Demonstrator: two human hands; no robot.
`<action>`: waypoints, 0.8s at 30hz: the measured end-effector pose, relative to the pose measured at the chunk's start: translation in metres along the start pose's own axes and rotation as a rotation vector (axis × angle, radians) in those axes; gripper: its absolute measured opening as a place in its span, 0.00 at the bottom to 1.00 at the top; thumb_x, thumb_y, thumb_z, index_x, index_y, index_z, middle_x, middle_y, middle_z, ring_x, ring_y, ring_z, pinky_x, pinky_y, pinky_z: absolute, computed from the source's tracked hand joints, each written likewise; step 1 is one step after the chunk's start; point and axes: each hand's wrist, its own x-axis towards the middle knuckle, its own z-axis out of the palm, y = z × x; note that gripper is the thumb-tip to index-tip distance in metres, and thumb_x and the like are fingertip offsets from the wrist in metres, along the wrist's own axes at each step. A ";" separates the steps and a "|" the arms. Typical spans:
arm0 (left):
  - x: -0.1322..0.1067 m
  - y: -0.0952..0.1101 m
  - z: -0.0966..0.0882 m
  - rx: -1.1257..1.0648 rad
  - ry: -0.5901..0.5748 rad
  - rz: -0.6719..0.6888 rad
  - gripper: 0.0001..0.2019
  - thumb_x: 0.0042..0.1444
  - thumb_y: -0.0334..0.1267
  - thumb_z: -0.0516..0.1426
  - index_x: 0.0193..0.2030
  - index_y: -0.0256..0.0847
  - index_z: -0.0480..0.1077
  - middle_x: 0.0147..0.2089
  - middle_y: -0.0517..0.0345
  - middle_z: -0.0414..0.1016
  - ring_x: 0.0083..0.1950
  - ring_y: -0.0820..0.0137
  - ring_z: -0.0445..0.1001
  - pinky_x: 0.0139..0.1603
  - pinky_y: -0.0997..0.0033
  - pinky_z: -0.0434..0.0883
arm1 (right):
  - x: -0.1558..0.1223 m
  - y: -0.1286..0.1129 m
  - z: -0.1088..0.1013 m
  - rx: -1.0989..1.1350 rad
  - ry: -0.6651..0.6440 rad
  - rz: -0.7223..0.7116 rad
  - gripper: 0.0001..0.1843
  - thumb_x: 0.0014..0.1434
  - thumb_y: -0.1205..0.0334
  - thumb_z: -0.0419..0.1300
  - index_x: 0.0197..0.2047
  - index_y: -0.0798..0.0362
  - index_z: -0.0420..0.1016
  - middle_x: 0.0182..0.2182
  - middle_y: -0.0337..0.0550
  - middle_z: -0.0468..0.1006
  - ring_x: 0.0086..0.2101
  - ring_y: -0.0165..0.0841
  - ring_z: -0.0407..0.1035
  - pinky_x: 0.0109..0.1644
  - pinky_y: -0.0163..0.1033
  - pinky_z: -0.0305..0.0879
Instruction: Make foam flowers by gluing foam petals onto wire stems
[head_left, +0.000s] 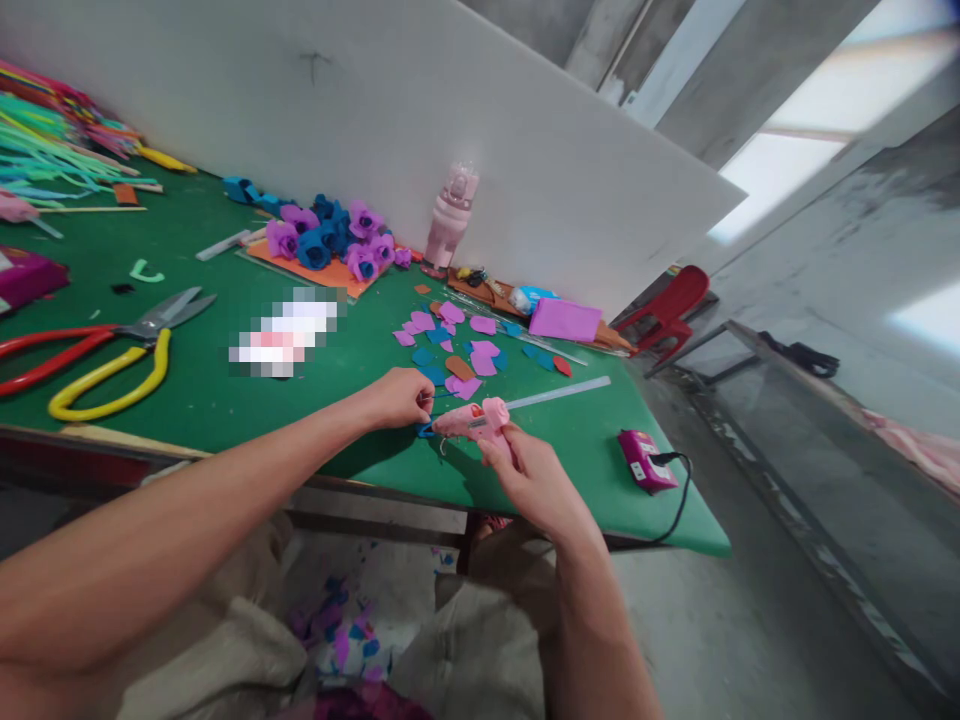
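A: Quick q: what's the right hand (534, 470) got, just below centre frame?

B: Pale-pink plastic glue gun (472, 420). Fingers wrapped round the handle, nozzle pointing L. Long translucent glue stick (562, 393) pokes out the back, twd R of frame.

A: & the left hand (403, 397)?

B: Abt centre frame, L of the gun. Fingers curled in, pinching a small blue piece (424, 430), partly hidden by the fingers. It's right by the nozzle tip; can't tell if they touch.

A: K. What else is on the green-topped table (225, 420)?

B: Loose flat petal shapes (484, 362), mostly purple & blue w/ some brown, scattered just above the hands in frame. Upper L of centre: bunch of purple & dark-blue rose-like flowers (311, 250) on a flat orange sheet (364, 287).

A: Tools etc.?

B: Big metal scissors w/ red & yellow handles (154, 330), L edge, mid-height. Small magenta box (637, 462) w/ black cord (688, 482), lower R. Pink bottle (448, 222), upper centre, stands by the white panel (337, 110).
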 end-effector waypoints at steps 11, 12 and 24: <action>0.000 0.000 0.000 -0.010 -0.016 -0.016 0.02 0.40 0.33 0.58 0.20 0.39 0.70 0.20 0.62 0.70 0.24 0.74 0.65 0.24 0.75 0.55 | 0.001 -0.003 0.002 0.012 -0.028 0.018 0.16 0.61 0.54 0.46 0.31 0.54 0.69 0.28 0.43 0.73 0.29 0.31 0.65 0.31 0.33 0.57; 0.000 0.000 0.000 -0.013 -0.019 -0.018 0.02 0.40 0.33 0.58 0.20 0.39 0.70 0.20 0.62 0.70 0.24 0.74 0.65 0.25 0.75 0.55 | 0.001 -0.003 0.003 0.015 -0.029 0.018 0.16 0.61 0.54 0.46 0.31 0.54 0.69 0.28 0.43 0.73 0.29 0.31 0.65 0.31 0.33 0.57; -0.001 0.000 0.000 -0.007 -0.010 -0.005 0.02 0.40 0.32 0.57 0.20 0.38 0.70 0.19 0.63 0.68 0.23 0.75 0.64 0.24 0.76 0.54 | 0.002 -0.002 0.003 0.030 -0.038 0.033 0.17 0.60 0.53 0.46 0.30 0.55 0.69 0.26 0.41 0.71 0.26 0.29 0.63 0.29 0.33 0.54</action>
